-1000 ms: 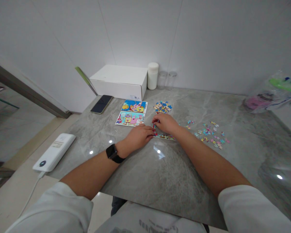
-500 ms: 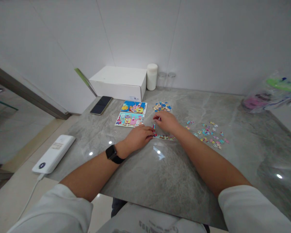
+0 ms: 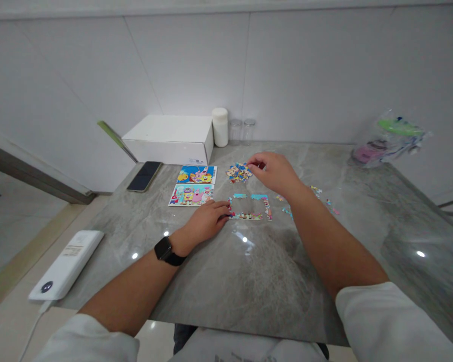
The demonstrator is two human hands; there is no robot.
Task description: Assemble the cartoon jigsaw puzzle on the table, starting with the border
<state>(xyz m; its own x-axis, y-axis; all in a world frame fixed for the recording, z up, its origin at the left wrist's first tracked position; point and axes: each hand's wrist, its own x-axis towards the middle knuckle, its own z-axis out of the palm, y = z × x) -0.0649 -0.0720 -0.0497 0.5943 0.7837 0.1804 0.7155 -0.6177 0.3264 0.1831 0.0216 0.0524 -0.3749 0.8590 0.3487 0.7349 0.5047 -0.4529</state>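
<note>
A small jigsaw frame [image 3: 250,207], only its border assembled, lies in the middle of the grey marble table [image 3: 256,271]. My left hand [image 3: 207,220] rests with curled fingers against the frame's left edge, holding it. My right hand [image 3: 275,170] is stretched beyond the frame, its fingertips pinched at the edge of a heap of loose puzzle pieces [image 3: 238,172]; what the pinch holds is too small to make out. Two cartoon picture cards [image 3: 193,184] lie left of the frame. More loose pieces [image 3: 322,197] are scattered behind my right forearm.
A white box [image 3: 171,137], a white canister [image 3: 220,127] and two clear jars [image 3: 242,130] stand along the back wall. A black phone [image 3: 144,169] lies beside the cards. A white power bank [image 3: 67,264] sits at the left edge. A plastic bag [image 3: 388,141] lies at the far right.
My right hand has left the frame and reached forward to the heap of loose pieces. The camera has swung right and lifted. My left hand stays at the frame's left edge.
</note>
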